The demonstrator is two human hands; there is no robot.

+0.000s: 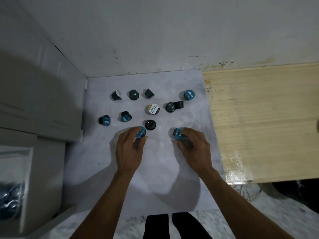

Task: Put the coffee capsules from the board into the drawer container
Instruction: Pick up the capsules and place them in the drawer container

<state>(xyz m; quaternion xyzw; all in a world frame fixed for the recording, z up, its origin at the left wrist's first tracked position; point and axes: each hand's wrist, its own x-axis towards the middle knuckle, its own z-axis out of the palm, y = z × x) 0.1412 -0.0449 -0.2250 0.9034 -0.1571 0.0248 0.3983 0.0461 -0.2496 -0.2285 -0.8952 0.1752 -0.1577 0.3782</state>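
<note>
Several dark teal coffee capsules lie scattered on a white board (155, 169); one has a yellow-and-white lid (152, 109), and a dark capsule (150, 124) stands just beyond my fingers. My left hand (129, 150) pinches a blue-lidded capsule (141, 131) with thumb and fingers. My right hand (194, 149) grips another blue-lidded capsule (178, 134) in the same way. Both capsules sit at board level. The white drawer container (19, 178) stands at the lower left, its drawer open with several capsules (8, 200) inside.
A white cabinet (43, 100) rises along the board's left side above the drawer unit. A pale wooden panel (262, 121) lies right of the board. A white wall closes off the back. Cables lie on the floor at lower right.
</note>
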